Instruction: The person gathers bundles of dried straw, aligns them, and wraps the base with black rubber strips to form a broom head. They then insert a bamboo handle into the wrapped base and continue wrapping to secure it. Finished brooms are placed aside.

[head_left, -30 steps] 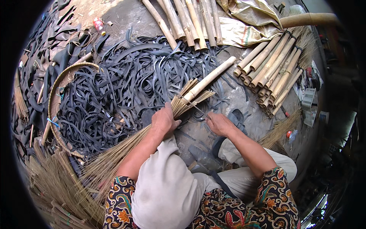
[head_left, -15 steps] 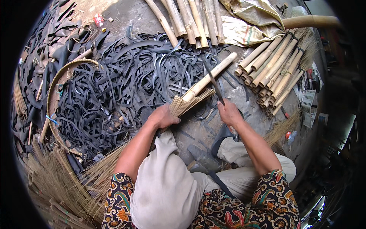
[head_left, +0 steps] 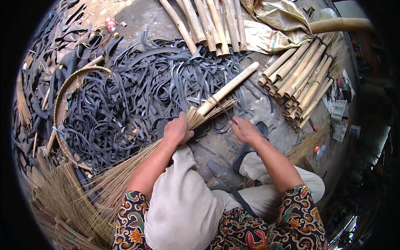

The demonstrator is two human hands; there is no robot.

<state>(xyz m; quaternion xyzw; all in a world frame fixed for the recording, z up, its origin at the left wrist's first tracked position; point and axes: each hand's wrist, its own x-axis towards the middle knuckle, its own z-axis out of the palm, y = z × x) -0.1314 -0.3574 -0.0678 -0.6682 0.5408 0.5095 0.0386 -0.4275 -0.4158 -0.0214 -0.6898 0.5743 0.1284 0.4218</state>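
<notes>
The left hand point(head_left: 177, 130) wraps around the neck of a broom point(head_left: 196, 118), fingers curled tight over the thin, straw-coloured stalks where they gather at the end of a pale, round bamboo handle point(head_left: 229, 87); the handle runs up and to the right from the hand, smooth and cylindrical, while the stalks fan out down and to the left across the person's knee into a long wispy brush; the broom lies slantwise over the grey concrete floor point(head_left: 266, 106), in front of the seated person. The right hand point(head_left: 246, 130) sits just right of the binding point, fingers closed together around a thin dark strip point(head_left: 225, 110) that leads up to the handle's base; whether this is a blade or a band cannot be told. Behind the broom spreads a tangled heap of flat black rubbery strips point(head_left: 137, 87), glossy and curling; a curved cane hoop point(head_left: 62, 108) arcs over its left edge. A bound bundle of short bamboo poles point(head_left: 300, 79) lies to the right, cut ends showing as pale rounds; more poles point(head_left: 208, 23) lie at the top beside a crumpled tan sack point(head_left: 275, 25); loose dry stalks point(head_left: 54, 196) pile at the lower left.
</notes>
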